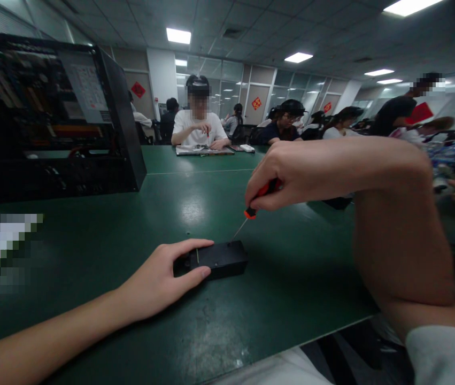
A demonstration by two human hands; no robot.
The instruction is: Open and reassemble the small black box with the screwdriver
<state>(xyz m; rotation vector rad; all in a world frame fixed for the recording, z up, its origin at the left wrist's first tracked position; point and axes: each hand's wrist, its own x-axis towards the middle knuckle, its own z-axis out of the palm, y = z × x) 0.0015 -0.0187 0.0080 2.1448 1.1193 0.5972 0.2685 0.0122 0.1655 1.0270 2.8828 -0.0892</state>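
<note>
A small black rectangular box [227,260] with little holes in its top lies on the green tabletop. My left hand [167,278] grips its left end, thumb on the near side and fingers on the far side. Above and to the right, my right hand [277,174] is closed around the red and black handle of a screwdriver [250,213]. The thin shaft slants down to the left, and its tip meets the box's top near the far right corner, at a dark hole. Whether a screw sits in that hole is too small to tell.
An open black computer case [118,123] stands on the green table [195,208] at the back left. A blurred-out sheet [2,243] lies at the left edge. Across the table, a person in white [199,128] works over a tray [207,151]. Several other people sit farther back.
</note>
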